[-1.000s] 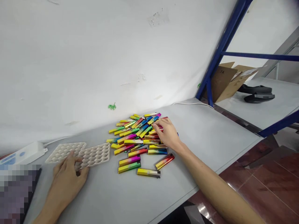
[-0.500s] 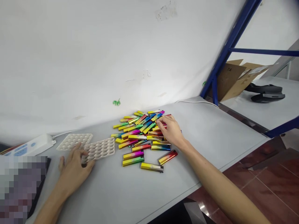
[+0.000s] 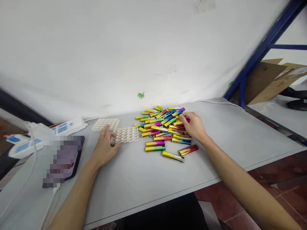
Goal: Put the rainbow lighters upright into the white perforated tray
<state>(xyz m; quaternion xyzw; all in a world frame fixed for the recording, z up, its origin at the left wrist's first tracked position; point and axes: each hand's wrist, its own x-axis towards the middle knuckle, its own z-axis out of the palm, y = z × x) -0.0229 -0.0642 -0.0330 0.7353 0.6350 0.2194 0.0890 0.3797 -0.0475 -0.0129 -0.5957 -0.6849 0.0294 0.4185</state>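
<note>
A heap of many shiny multicoloured lighters (image 3: pixel 163 127) lies on the grey table (image 3: pixel 148 182) near the white wall. My right hand (image 3: pixel 193 127) rests on the right side of the heap, fingers curled onto the lighters there. My left hand (image 3: pixel 105 145) lies on the table with its fingers pressed on the near edge of a white plastic tray with round pockets (image 3: pixel 126 134). A second white tray (image 3: pixel 105 124) lies just behind it, partly overlapped.
White power strips with blue buttons (image 3: pixel 64 127) and cables lie at the left, beside a dark blurred flat object (image 3: pixel 63 159). A blue rack post (image 3: pixel 261 51) and cardboard boxes (image 3: pixel 271 80) stand at the right. The table's front edge runs close to my arms.
The view has swung left, so the heap and trays now sit more to the right of the picture. Both hands stay where they were, on the tray and on the lighters.
</note>
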